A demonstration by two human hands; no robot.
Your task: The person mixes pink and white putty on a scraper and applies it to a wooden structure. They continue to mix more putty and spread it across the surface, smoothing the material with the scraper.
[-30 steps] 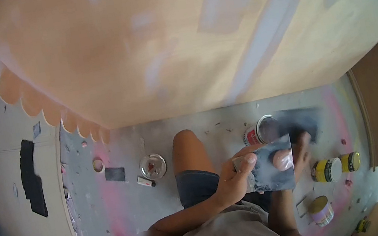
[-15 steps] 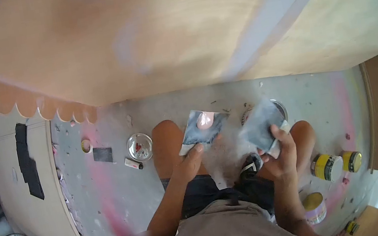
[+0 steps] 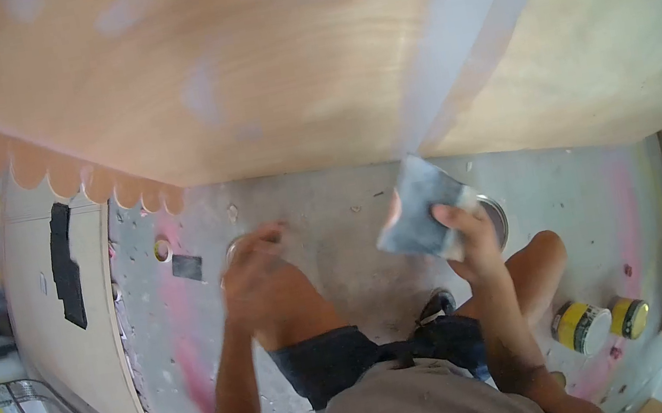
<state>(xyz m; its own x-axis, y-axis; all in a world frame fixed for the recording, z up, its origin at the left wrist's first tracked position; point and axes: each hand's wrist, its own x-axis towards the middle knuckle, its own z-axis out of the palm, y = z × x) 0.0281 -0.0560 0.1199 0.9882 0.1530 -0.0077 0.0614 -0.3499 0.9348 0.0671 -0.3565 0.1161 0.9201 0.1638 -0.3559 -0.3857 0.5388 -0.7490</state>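
Right hand (image 3: 474,239), right of centre: fingers and thumb clamped on a grey plate (image 3: 420,207), centre of frame, pink paste (image 3: 393,208) showing at its left edge. Left hand (image 3: 255,265), left of centre: well apart from the right, blurred; we cannot tell its opening or any hold. Round container (image 3: 495,220): partly hidden by the right hand. We also list: dark square (image 3: 187,268), left; two yellow-banded cans (image 3: 581,327), lower right; pale panel (image 3: 310,79), across the top.
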